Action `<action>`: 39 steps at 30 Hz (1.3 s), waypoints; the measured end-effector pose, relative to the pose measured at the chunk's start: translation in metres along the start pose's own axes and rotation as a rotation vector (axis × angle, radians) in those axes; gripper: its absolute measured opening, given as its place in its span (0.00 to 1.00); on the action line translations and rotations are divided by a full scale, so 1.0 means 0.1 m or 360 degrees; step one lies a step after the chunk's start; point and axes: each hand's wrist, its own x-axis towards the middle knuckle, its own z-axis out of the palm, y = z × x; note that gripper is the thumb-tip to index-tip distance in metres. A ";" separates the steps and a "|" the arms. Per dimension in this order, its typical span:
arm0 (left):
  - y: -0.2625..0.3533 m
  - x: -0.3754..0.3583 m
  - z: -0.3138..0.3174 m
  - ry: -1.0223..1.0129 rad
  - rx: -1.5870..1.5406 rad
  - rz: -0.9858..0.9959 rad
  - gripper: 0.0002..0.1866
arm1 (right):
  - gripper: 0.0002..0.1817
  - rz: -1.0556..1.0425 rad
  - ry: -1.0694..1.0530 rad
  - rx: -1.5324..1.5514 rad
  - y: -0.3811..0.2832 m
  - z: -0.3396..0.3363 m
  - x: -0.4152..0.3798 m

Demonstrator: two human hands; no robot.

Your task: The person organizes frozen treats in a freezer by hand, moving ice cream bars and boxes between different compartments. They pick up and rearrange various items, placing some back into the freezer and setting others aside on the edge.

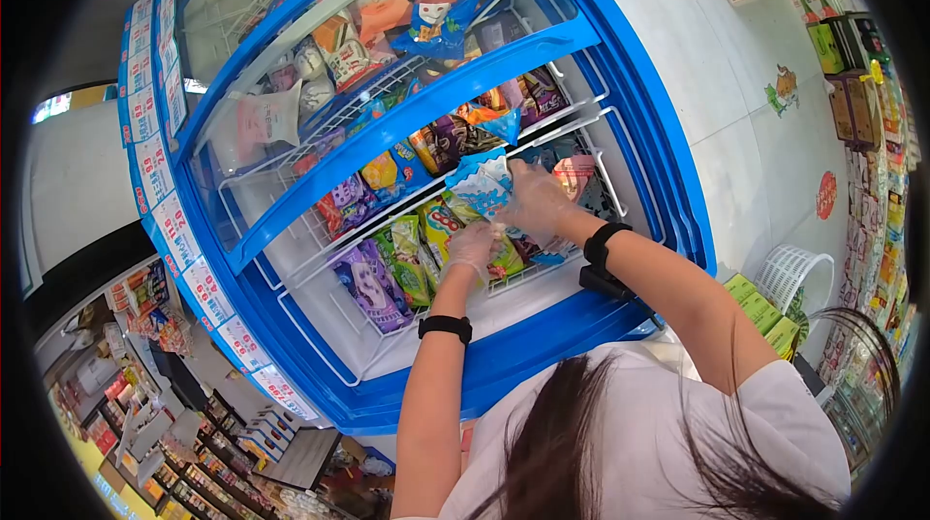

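My right hand [539,202], in a clear plastic glove, is closed on the edge of a light blue and white ice cream packet [481,181] in the freezer's front wire basket. Just left and nearer to me, my left hand [472,249] has its gloved fingers bent together over a yellow-green packet [438,226]; what they pinch, if anything, is hidden. Purple packets [373,286] and green packets [411,259] lie farther left in that basket. A round pink label [573,174] shows right of my right hand.
The blue chest freezer [639,94] has a glass lid with a blue bar [417,128] across it. Behind the front basket, another wire basket holds several packets. Price tags [174,220] line the left side. A white plastic basket [794,276] and shelves stand to the right.
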 end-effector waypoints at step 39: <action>-0.03 -0.01 -0.12 -0.0122 -0.0379 0.0016 0.11 | 0.38 -0.0506 -0.0118 0.0276 0.03 -0.18 -0.05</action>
